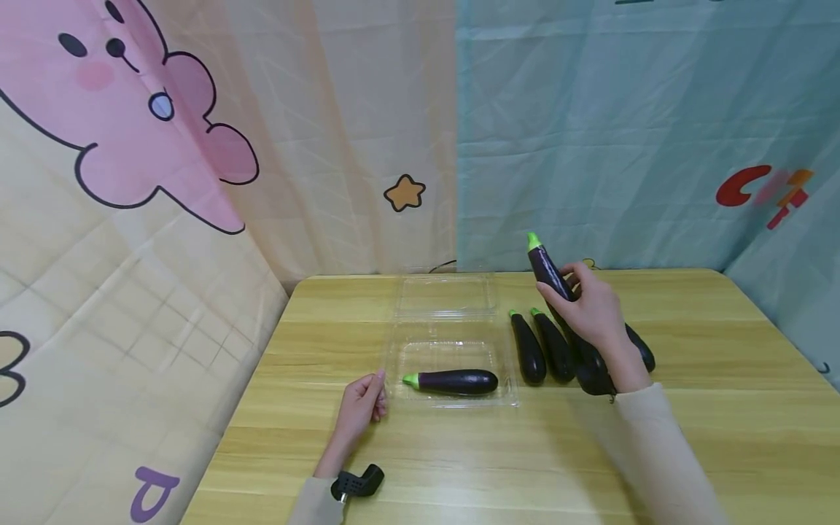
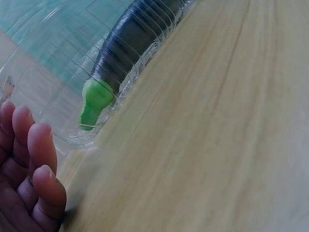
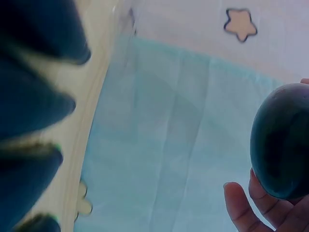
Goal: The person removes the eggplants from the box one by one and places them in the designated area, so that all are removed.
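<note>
My right hand (image 1: 593, 306) grips a dark purple eggplant (image 1: 546, 268) with a green stem end, raised above the table and tilted. The right wrist view shows the rounded end of this eggplant (image 3: 282, 140) with fingertips around it. Beside and under that hand several more eggplants (image 1: 527, 348) lie in a row, partly covered. Another eggplant (image 1: 458, 381) rests sideways in a clear plastic container (image 1: 508, 397), green end to the left. At the container's left rim is my left hand (image 1: 359, 405), its thumb and fingertips at the edge and the other fingers curled (image 2: 41, 154).
The container's clear lid (image 1: 446, 295) lies folded back toward the rear of the wooden table (image 1: 315, 328). Patterned curtains (image 1: 558, 109) hang behind and at the sides. A black band (image 1: 357, 483) is on the left wrist.
</note>
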A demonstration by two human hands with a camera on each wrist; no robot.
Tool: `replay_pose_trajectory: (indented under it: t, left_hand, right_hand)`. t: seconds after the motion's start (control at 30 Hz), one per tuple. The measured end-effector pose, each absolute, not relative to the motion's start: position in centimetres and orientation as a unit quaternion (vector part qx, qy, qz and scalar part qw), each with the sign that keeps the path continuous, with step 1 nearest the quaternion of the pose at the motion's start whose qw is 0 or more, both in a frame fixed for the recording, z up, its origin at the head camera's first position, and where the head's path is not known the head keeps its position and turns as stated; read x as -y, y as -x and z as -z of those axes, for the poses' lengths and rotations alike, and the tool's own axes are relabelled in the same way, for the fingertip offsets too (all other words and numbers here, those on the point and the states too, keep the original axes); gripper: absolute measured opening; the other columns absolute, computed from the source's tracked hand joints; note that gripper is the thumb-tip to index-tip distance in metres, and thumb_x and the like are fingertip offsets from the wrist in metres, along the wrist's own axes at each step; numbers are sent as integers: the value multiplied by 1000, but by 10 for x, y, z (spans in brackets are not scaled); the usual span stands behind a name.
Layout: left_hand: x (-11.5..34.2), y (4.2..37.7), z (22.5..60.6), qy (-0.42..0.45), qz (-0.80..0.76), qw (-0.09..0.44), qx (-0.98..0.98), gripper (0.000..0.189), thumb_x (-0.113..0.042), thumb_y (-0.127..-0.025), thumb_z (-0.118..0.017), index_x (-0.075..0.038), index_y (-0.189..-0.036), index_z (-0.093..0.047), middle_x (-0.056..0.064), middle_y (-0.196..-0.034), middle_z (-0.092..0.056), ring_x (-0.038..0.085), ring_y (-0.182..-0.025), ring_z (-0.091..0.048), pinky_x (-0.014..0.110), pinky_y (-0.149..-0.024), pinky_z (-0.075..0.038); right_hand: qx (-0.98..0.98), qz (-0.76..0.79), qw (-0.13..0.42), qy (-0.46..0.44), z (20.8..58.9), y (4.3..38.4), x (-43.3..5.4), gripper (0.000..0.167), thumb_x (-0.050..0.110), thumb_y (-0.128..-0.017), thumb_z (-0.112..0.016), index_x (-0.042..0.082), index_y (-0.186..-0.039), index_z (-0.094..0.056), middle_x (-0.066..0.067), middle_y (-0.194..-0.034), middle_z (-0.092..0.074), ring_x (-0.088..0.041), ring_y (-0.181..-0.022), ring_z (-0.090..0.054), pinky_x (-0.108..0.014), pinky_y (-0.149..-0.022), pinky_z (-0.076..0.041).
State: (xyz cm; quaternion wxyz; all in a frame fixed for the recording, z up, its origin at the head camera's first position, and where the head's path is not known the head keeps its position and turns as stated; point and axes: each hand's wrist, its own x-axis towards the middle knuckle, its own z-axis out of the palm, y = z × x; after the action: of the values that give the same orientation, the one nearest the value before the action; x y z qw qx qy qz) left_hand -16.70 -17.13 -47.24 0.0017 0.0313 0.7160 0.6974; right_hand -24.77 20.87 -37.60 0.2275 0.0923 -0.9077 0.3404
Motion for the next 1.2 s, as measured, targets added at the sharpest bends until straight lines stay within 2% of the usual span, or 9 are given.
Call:
replay_pose_trajectory:
  t: [0.33, 0.87, 1.2]
  left_hand:
    - [171, 167, 472, -30, -701, 3, -712, 44, -18, -102, -48, 11, -68, -46, 7, -58, -51, 14, -47, -50, 21, -42, -39]
    - [171, 167, 471, -29, -700, 2, -713, 44, -18, -102, -48, 9, -67, -47, 7, -58, -51, 14, -47, -49, 21, -42, -39]
    - [171, 167, 472, -28, -703, 4, -711, 44, -19, -101, -48, 9, -67, -46, 6, -57, -51, 14, -47, -50, 20, -42, -38]
  right_hand:
    - [919, -319, 232, -24, 383, 243, -254, 53, 49, -88, -62, 4, -115, -53, -17, -92, -59, -29, -73, -56, -38, -56, -41]
    - [940, -296, 165, 43, 414, 244, -324, 60, 51, -90, -58, -3, -114, -47, -28, -98, -55, -39, -80, -52, -40, -59, -38]
    - [956, -267, 107, 59, 435, 239, -352, 66, 55, -92, -51, -7, -115, -46, -34, -103, -52, -45, -87, -52, -53, -67, -41]
